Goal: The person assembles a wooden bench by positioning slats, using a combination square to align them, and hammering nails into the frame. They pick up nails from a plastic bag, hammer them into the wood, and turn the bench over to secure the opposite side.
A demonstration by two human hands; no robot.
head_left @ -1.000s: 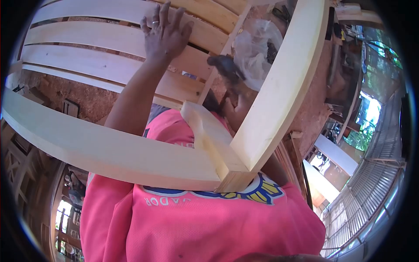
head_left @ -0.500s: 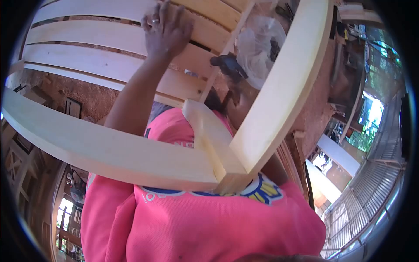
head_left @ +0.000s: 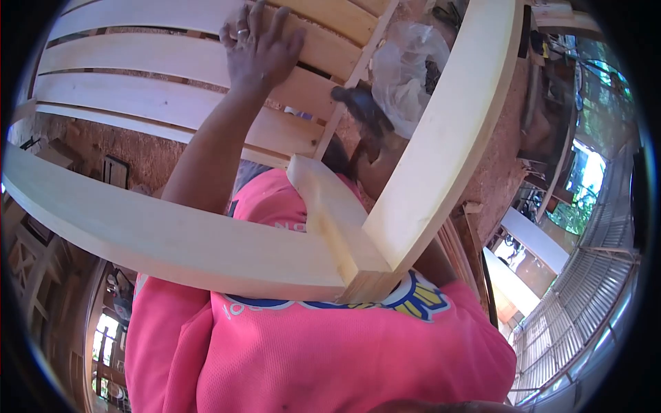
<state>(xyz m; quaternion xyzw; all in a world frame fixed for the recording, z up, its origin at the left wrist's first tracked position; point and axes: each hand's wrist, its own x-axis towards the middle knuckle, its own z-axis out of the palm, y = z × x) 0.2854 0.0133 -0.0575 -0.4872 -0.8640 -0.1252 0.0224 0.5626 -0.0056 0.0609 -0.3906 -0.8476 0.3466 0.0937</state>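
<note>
My left hand (head_left: 265,51), a ring on one finger, rests with its fingers spread on the pale wooden slats (head_left: 138,58). My right hand (head_left: 380,160) shows partly behind a curved wooden rail and is wrapped around a dark tool (head_left: 365,110). The tool is blurred, and I cannot make out its exact kind; its narrow end points at the rail along the slats' right ends. Close to my chest, a wooden frame joins two curved rails (head_left: 441,138) at a short shaped post (head_left: 330,206).
A clear plastic bag (head_left: 406,76) lies just beyond the tool. Reddish sawdust (head_left: 492,172) covers the ground. Stacked boards (head_left: 461,268) stand at right, near a ribbed metal sheet (head_left: 571,316). The curved frame lies between my body and the slats.
The dark tool and my right hand have shifted slightly, with the tool more blurred. My left hand stays on the slats. The view has moved a little.
</note>
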